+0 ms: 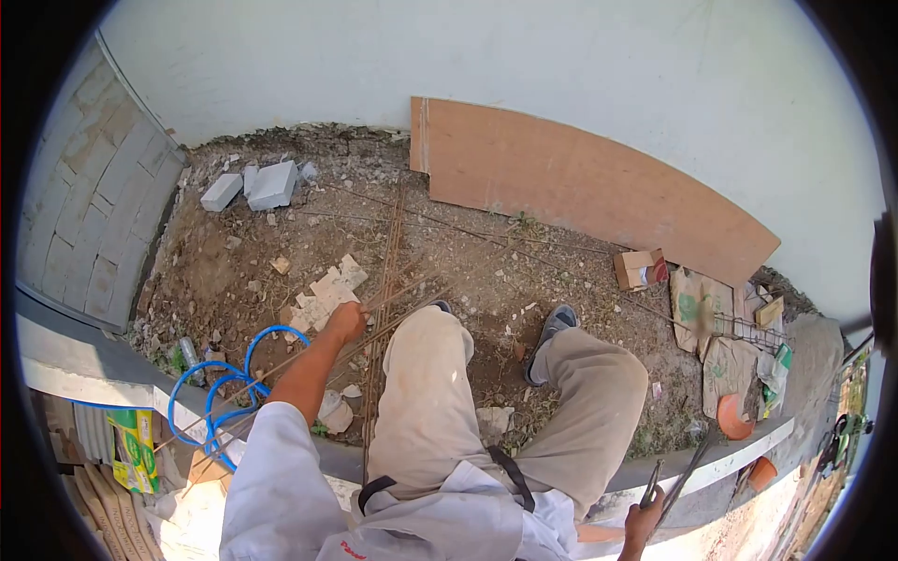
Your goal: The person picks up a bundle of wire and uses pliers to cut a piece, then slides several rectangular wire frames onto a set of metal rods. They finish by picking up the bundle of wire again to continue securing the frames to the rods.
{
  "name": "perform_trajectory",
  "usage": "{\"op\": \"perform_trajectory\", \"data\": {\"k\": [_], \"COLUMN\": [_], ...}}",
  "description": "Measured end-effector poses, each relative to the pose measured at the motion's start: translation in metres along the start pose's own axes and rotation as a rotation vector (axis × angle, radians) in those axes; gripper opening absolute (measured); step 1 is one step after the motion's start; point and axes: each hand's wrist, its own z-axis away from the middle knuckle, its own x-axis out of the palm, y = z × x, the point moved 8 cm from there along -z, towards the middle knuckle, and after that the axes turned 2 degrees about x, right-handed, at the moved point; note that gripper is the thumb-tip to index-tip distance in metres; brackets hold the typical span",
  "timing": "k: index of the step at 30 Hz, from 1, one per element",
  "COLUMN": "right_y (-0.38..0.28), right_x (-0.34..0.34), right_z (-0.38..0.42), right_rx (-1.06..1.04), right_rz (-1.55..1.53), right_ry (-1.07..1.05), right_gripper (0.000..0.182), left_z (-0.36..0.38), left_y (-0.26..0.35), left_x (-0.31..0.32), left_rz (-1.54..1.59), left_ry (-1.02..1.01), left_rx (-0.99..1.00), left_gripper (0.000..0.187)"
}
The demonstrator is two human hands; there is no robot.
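Note:
My left hand (347, 322) is closed around thin steel rods (412, 285), which run slantwise from the lower left, past my forearm, toward the upper right. Below it, more long rusty rods (382, 346) lie on the soil, passing beside my left knee. At the lower right, my right hand (640, 525) grips a dark metal hand tool that looks like pliers (652, 486), jaws pointing up. A dark bar (686, 475) slants close beside that hand; whether the fingers touch it is hidden. Blue hose (245, 376) lies coiled left of my left forearm.
A brown board (580, 178) leans on the pale wall (561, 56). White blocks (273, 185) lie at the far left. On the right are a cardboard box (636, 270), paper sacks (730, 369) and an orange piece (734, 419). A concrete ledge (730, 460) runs beneath me.

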Motion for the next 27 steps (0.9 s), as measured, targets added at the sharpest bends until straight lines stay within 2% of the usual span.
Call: {"op": "perform_trajectory", "data": {"k": [3,6,7,8,12,13,16,19,21,23,25,27], "right_y": [0.008,0.008,0.007,0.004,-0.002,-0.006,-0.012,-0.017,-0.013,-0.004,0.003,0.007], "right_x": [0.004,0.006,0.006,0.007,0.009,0.008,0.008,0.006,0.009,0.011,0.015,0.018], "right_z": [0.012,0.016,0.016,0.014,0.006,0.004,0.001,0.002,0.002,0.002,0.0,0.001], "right_rx": [0.053,0.019,0.001,-0.021,0.009,-0.046,-0.111,-0.059,-0.056,-0.007,0.009,0.009], "right_rz": [-0.003,0.038,0.046,0.054,0.061,0.063,0.098,0.099,0.107,0.115,0.109,0.124], "right_ry": [-0.042,-0.028,-0.024,-0.022,-0.052,-0.038,0.009,-0.037,-0.047,-0.063,-0.089,-0.095], "right_gripper": [0.075,0.074,0.074,0.074,0.072,0.072,0.072,0.071,0.07,0.066,0.068,0.07], "left_z": [-0.012,-0.048,-0.016,-0.022,-0.044,-0.047,-0.043,-0.035,-0.019,-0.003,0.011,0.02], "left_y": [-0.005,-0.023,0.034,0.039,0.05,0.053,0.065,0.048,0.016,-0.04,-0.109,-0.179], "left_x": [0.036,0.094,0.049,0.055,0.075,0.077,0.07,0.046,0.02,0.015,0.03,0.06], "left_rz": [0.05,-0.057,-0.012,0.004,0.072,0.089,0.188,0.234,0.177,0.032,-0.049,-0.017], "left_ry": [0.005,0.003,-0.025,0.004,0.047,0.038,0.172,0.315,0.357,0.448,0.342,0.149], "left_rx": [-0.061,0.059,-0.015,-0.026,-0.063,-0.069,0.078,0.062,-0.045,-0.225,-0.349,-0.463], "left_gripper": [0.03,0.03,0.027,0.026,0.027,0.029,0.037,0.046,0.056,0.064,0.072,0.066]}}
